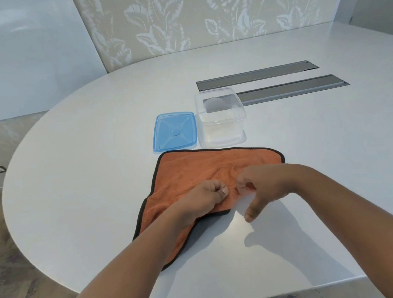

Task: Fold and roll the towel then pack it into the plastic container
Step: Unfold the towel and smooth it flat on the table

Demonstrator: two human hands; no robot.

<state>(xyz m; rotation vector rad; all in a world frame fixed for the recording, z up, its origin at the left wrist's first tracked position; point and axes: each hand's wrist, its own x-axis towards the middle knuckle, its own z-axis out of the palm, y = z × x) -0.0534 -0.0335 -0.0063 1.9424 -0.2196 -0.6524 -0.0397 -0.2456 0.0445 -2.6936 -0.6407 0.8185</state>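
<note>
While the orange towel (217, 168) lies partly folded on the white oval table (88, 145), both hands work at its near edge. The left hand (205, 196) rests on the cloth with fingers curled in, pinching the fabric between thumb and forefinger. The right hand (262, 188) hovers just beside it, fingers bent toward the same spot and thumb pointing down at the bare table; whether it actually grips the towel I cannot tell. A black border runs round the towel, and a corner is turned over near the left forearm. Just beyond the towel's far edge stand the clear plastic container (221, 119), open and upright, and its blue lid (175, 131) lying flat to its left, nearly touching it. Two grey recessed panels (288, 89) sit in the table behind the container.
</note>
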